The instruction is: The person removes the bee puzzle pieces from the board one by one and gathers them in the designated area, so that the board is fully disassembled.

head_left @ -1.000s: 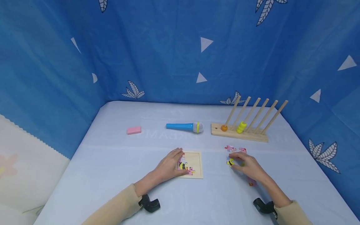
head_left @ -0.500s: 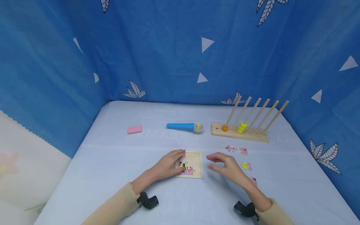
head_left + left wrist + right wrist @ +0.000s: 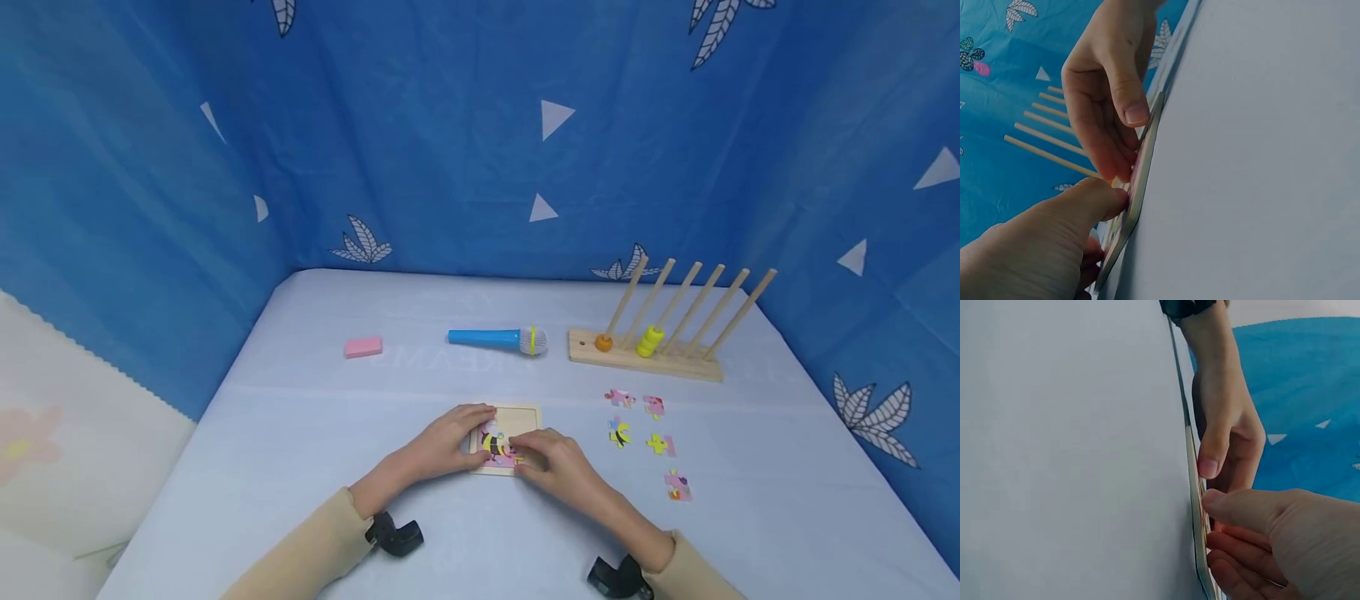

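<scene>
A square wooden puzzle tray (image 3: 522,416) lies on the table, with bee-pattern pieces (image 3: 493,444) in its lower left part. My left hand (image 3: 437,444) grips the tray by its left side; its thumb presses on the face in the left wrist view. The right hand (image 3: 564,472) is over the tray's lower right, fingers bent, with thumb and index at either side of a pink puzzle piece (image 3: 507,460). Its palm covers the tray's right corner. Several loose pieces, among them a yellow-and-black one (image 3: 619,433) and a pink one (image 3: 678,485), lie right of the tray.
Behind the tray lies a blue toy microphone (image 3: 487,337). A wooden peg stand (image 3: 645,360) with orange and yellow beads stands at the back right. A pink block (image 3: 363,347) is at the back left. Blue cloth (image 3: 450,150) walls the table.
My right hand has moved left from the loose pieces to the tray, uncovering the yellow-and-black and yellow pieces. The left hand stays on the tray's left side.
</scene>
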`<state>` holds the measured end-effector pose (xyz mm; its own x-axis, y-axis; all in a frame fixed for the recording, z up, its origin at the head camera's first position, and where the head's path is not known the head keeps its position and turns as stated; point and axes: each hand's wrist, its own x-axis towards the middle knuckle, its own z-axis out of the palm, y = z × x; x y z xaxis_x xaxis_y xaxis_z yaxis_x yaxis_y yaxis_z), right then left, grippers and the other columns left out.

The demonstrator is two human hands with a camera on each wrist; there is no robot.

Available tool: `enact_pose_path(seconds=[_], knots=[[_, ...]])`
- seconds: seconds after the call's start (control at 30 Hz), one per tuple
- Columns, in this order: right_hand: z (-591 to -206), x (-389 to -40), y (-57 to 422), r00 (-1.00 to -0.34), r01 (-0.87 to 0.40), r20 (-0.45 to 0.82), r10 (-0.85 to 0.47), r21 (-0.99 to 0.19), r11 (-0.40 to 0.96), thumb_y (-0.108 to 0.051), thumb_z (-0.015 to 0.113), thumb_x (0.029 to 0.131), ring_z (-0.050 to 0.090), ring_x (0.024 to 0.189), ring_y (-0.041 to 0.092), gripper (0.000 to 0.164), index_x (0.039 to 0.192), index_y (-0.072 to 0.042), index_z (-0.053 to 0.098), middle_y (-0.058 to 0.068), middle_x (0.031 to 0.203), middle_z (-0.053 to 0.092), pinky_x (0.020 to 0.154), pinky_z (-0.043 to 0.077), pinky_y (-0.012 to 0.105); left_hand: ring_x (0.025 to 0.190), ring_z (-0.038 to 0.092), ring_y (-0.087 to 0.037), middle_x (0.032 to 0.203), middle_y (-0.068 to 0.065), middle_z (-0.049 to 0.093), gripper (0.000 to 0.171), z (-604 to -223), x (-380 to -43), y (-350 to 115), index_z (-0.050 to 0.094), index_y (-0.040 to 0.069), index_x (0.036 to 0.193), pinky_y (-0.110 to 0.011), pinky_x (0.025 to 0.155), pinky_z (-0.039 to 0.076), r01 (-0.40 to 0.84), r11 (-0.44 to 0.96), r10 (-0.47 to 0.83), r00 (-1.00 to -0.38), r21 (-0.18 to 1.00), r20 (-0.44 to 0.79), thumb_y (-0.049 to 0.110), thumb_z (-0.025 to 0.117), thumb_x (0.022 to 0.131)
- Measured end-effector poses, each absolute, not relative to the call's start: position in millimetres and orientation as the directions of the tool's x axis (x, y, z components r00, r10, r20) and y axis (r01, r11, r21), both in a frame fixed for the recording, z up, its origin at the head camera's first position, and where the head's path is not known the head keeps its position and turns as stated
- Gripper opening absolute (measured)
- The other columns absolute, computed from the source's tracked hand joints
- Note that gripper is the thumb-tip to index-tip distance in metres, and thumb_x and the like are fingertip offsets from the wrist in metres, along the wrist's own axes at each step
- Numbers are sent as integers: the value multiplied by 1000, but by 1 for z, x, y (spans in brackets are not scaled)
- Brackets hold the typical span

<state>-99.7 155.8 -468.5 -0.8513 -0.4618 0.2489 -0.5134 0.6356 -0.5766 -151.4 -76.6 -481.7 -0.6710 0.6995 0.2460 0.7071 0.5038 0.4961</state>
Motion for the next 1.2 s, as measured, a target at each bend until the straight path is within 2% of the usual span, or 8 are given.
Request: enact_pose_path(seconds=[0.37, 0.63, 0.87, 1.0, 1.2], knots=[[-473, -99, 149, -848, -520, 278, -451, -597, 611, -10, 78, 77, 56, 101, 15, 35, 109, -5, 66, 0, 106, 63, 88, 48, 37, 128, 42, -26, 138, -11, 48, 63, -481, -151, -77, 48, 0, 135, -39, 105, 35, 691, 519, 698, -682, 504, 217, 27, 70, 83], [-474, -99, 147, -810, -573, 329, -486, -621, 535, -1, 78, 75, 57, 91, 11, 32, 105, -4, 67, 1, 102, 58, 79, 51, 27, 129, 41, -25, 139, -9, 47, 63, -480, -151, -76, 48, 1, 136, -38, 105, 34, 682, 524, 697, -688, 509, 204, 27, 70, 83], [-470, -102, 149, -792, -600, 349, -501, -598, 532, 1, 75, 77, 59, 87, 12, 27, 103, -3, 69, 3, 100, 59, 75, 52, 24, 129, 41, -26, 138, -11, 47, 63, -481, -152, -76, 48, 0, 135, -40, 105, 35, 695, 508, 703, -676, 508, 222, 26, 70, 83], [-461, -102, 160, -805, -584, 335, -489, -589, 558, -4, 76, 77, 60, 87, 11, 29, 105, -4, 69, 0, 101, 61, 75, 53, 27, 129, 40, -27, 139, -11, 47, 64, -481, -153, -75, 47, 0, 136, -40, 106, 33, 694, 514, 702, -678, 504, 216, 27, 70, 83], [-447, -96, 211, -872, -472, 240, -426, -642, 605, -5, 77, 77, 61, 88, 10, 31, 107, -9, 68, -6, 99, 62, 77, 54, 31, 130, 40, -25, 139, -10, 47, 63, -480, -151, -76, 47, 1, 137, -38, 107, 33, 677, 534, 698, -691, 506, 189, 29, 69, 84]])
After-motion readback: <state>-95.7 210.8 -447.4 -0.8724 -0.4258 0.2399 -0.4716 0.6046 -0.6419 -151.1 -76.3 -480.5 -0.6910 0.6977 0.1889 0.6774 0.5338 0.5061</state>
